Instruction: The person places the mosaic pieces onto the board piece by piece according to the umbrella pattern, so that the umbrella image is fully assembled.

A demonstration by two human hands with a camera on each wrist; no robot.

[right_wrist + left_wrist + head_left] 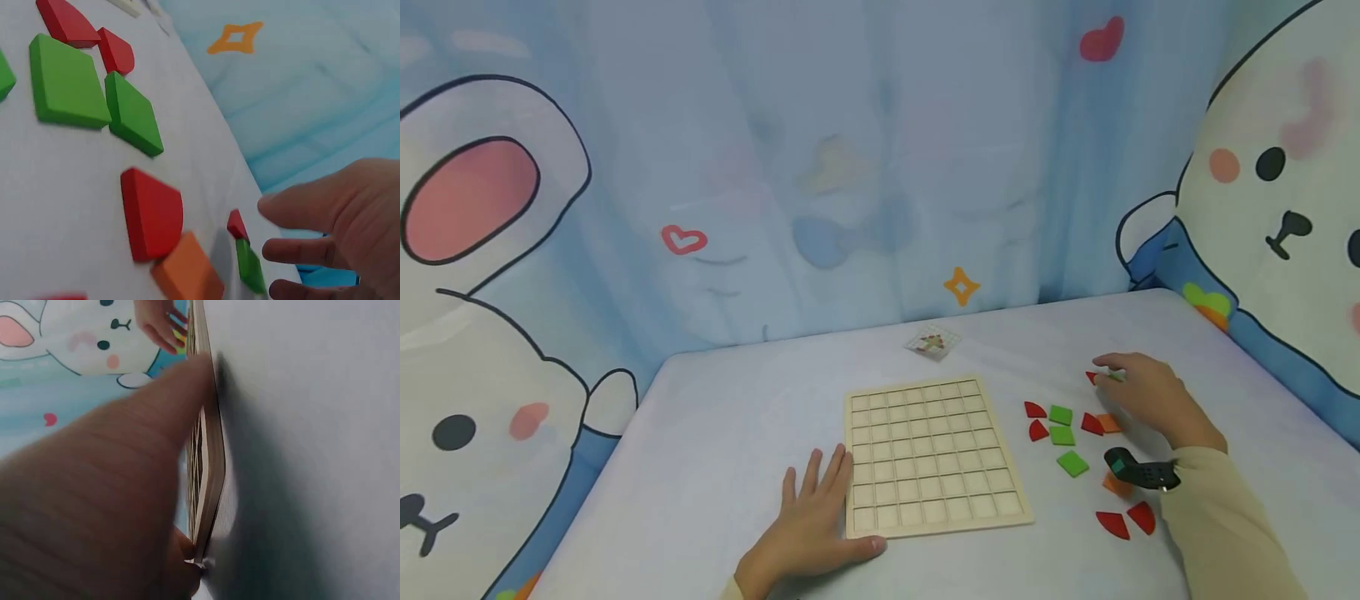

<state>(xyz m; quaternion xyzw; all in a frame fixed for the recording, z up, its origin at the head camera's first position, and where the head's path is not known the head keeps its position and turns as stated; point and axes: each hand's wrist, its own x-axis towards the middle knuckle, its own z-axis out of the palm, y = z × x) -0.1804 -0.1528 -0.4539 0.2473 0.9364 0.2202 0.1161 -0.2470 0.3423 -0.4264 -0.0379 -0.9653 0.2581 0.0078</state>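
My left hand [812,525] rests with spread fingers at the lower left corner of a wooden grid board [934,467]. Its thumb [169,400] touches the board's near edge in the left wrist view. On the right, my right hand [1153,404] reaches over the table, fingers apart and slightly bent. Just by its fingertips lie a red quarter-round block [237,224] and a green square block [250,267]. A gap shows between these blocks and the thumb in the right wrist view, and nothing is held.
Between board and right hand lie several green squares [1072,463] and red quarter-rounds [1035,409]. An orange block [1108,423] touches a red one [153,212]. Two more red pieces [1112,524] sit nearer. A small patterned packet [933,341] lies behind the board, before a curtain [865,167].
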